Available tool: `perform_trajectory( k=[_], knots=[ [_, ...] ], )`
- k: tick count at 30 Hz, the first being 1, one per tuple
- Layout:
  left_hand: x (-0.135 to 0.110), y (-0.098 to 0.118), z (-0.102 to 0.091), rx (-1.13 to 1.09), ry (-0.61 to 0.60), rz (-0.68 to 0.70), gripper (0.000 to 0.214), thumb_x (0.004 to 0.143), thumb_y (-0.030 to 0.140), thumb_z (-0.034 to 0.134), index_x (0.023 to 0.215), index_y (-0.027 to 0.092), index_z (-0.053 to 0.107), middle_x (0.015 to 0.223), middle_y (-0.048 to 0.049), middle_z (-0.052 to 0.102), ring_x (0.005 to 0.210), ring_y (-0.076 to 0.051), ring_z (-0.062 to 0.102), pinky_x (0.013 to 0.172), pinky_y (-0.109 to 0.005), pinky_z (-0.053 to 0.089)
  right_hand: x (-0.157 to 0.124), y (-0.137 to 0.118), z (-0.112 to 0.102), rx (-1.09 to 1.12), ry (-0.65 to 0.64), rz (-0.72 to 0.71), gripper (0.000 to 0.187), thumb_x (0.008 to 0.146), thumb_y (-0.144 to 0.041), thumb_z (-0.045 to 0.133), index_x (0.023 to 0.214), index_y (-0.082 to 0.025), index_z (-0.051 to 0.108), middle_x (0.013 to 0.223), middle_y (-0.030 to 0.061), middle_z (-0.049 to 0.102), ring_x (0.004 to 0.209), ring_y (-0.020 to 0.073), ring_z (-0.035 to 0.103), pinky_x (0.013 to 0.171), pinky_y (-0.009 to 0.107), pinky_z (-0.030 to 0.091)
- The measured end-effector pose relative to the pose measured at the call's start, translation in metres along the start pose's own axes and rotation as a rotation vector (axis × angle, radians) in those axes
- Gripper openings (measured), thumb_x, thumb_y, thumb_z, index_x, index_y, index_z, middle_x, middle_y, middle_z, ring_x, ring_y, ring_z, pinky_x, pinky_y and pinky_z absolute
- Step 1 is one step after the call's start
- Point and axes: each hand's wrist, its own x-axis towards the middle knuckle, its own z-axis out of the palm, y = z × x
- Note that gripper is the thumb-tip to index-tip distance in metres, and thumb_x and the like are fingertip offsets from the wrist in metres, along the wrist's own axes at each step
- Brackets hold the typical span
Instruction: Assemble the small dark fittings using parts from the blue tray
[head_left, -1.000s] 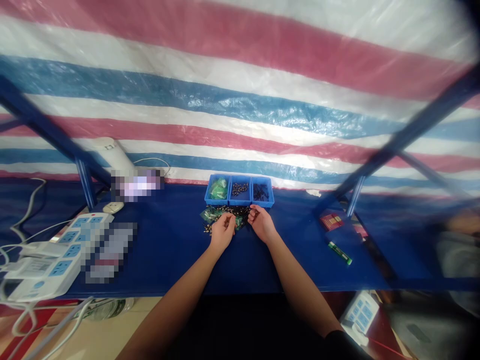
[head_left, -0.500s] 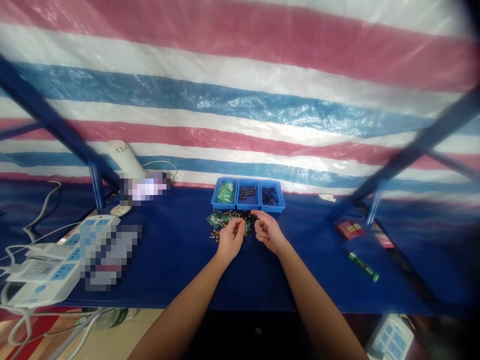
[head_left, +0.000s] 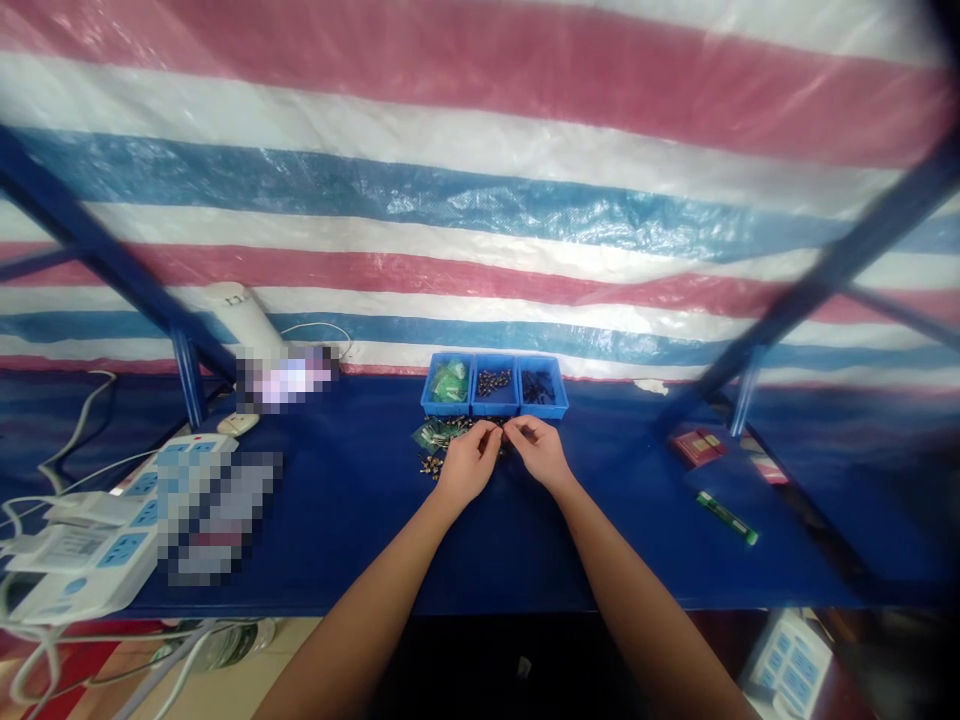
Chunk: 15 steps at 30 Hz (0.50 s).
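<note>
My left hand and my right hand meet fingertip to fingertip over the table, just in front of three joined blue bins. Both are closed in a pinch; whatever lies between the fingertips is too small and hidden to name. Beside and partly behind my left hand spreads a pile of small dark and brass-coloured metal parts with a green plastic bag. The left bin holds a green bag, the middle bin small metal parts, the right bin small dark pieces.
A white power strip with plugs and cables lies at the left. Behind it are a white cylinder and a blurred-out lit object. At the right lie a red box and a green tube. Blue frame posts flank both sides.
My right hand has moved in from pointing its index finger and now pinches against my left fingertips. My left hand has turned and shifted slightly right and upward.
</note>
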Motion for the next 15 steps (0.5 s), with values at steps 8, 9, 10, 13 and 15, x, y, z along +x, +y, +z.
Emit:
perform_trajectory(
  k=[8, 9, 10, 13, 15],
  knots=[
    [0.014, -0.009, 0.004, 0.003, -0.003, -0.001, 0.023, 0.092, 0.038, 0.049, 0.096, 0.021, 0.065, 0.067, 0.0013, 0.064, 0.058, -0.013, 0.058, 0.057, -0.023, 0.044, 0.006, 0.003, -0.002, -0.004, 0.053, 0.028, 0.022, 0.078, -0.040, 0.067, 0.084, -0.019, 0.069, 0.081, 0.0045, 0.070, 0.074, 0.0176, 0.064, 0.067, 0.029, 0.052],
    [0.012, -0.010, 0.005, 0.003, 0.001, 0.002, 0.024, 0.092, 0.038, 0.049, 0.097, 0.021, 0.065, 0.068, 0.0012, 0.064, 0.058, -0.013, 0.058, 0.057, -0.023, 0.044, 0.006, 0.004, -0.002, 0.007, 0.057, 0.034, 0.021, 0.077, -0.039, 0.068, 0.084, -0.019, 0.069, 0.082, 0.0045, 0.070, 0.073, 0.0173, 0.064, 0.067, 0.029, 0.052],
    [0.011, -0.012, 0.006, 0.005, 0.003, 0.007, 0.023, 0.092, 0.038, 0.049, 0.098, 0.021, 0.065, 0.069, 0.0011, 0.065, 0.058, -0.013, 0.058, 0.057, -0.023, 0.044, 0.006, 0.004, -0.002, 0.016, 0.061, 0.039, 0.021, 0.077, -0.039, 0.068, 0.084, -0.019, 0.069, 0.082, 0.0044, 0.070, 0.073, 0.0170, 0.064, 0.066, 0.029, 0.052],
    [0.009, -0.013, 0.004, 0.030, -0.009, 0.020, 0.023, 0.092, 0.038, 0.049, 0.097, 0.022, 0.065, 0.069, 0.0008, 0.065, 0.058, -0.013, 0.058, 0.056, -0.022, 0.043, 0.005, 0.007, -0.003, 0.035, 0.047, 0.046, 0.020, 0.077, -0.038, 0.069, 0.084, -0.019, 0.070, 0.081, 0.0042, 0.070, 0.071, 0.0166, 0.063, 0.066, 0.028, 0.052],
    [0.009, -0.013, 0.002, 0.056, -0.026, 0.025, 0.024, 0.093, 0.038, 0.047, 0.094, 0.021, 0.065, 0.068, 0.0009, 0.064, 0.057, -0.012, 0.057, 0.056, -0.022, 0.042, 0.005, 0.008, -0.002, 0.046, 0.019, 0.044, 0.020, 0.077, -0.037, 0.070, 0.087, -0.020, 0.071, 0.083, 0.0044, 0.070, 0.070, 0.0163, 0.064, 0.066, 0.028, 0.052]
  ],
)
